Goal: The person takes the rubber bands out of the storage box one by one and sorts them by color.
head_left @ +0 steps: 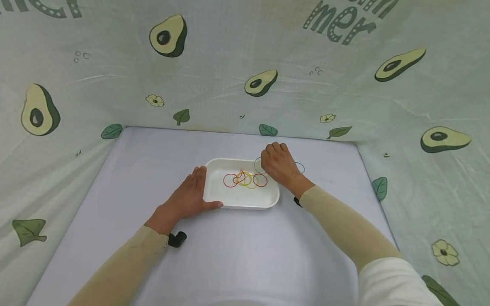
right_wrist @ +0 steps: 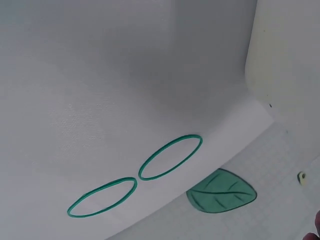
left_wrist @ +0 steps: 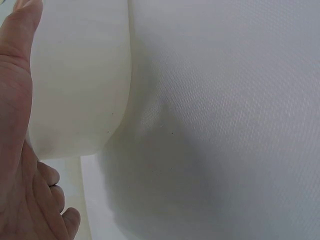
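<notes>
In the head view a white tray [head_left: 241, 199] holds several thin rubber bands, red [head_left: 224, 180] and yellow [head_left: 243, 185], some overlapping in its middle. My left hand [head_left: 189, 193] rests against the tray's left end, fingers straight, with the thumb along the near rim. Over the far right corner my right hand [head_left: 280, 163] has curled fingers and pinches a thin green rubber band [head_left: 254, 166], which hangs at the tray's rim; the fingertips are hidden. Two green rubber bands [right_wrist: 102, 188] lie side by side on the table in the right wrist view.
A white cloth covers the table [head_left: 237, 250]. Behind and at both sides hangs a pale green curtain [head_left: 214, 85] printed with avocados and leaves. Just right of my right hand, one loose green rubber band [head_left: 304, 168] shows on the cloth.
</notes>
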Action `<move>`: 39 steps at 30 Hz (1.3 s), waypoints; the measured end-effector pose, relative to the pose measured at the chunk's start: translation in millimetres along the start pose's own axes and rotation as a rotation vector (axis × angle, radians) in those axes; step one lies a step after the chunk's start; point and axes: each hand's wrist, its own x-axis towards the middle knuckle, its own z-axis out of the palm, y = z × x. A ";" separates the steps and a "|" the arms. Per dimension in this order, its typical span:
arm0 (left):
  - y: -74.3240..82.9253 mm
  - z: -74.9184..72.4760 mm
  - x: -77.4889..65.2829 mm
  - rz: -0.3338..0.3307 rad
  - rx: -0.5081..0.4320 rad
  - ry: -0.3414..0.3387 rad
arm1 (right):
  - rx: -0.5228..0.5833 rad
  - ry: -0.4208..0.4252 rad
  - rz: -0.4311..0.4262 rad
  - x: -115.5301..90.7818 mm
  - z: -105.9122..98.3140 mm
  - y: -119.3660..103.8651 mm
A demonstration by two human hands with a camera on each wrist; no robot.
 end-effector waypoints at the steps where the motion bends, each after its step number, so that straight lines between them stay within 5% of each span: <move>1: 0.2 0.0 -0.1 0.000 -0.002 0.001 | -0.003 -0.002 0.006 -1.3 0.4 2.2; 16: 1.4 -0.4 -0.9 0.016 -0.028 0.019 | 0.033 0.049 0.142 -28.7 2.4 53.1; 39: -0.5 0.5 -0.5 0.026 -0.016 0.022 | 0.079 -0.123 0.315 -91.5 20.9 100.9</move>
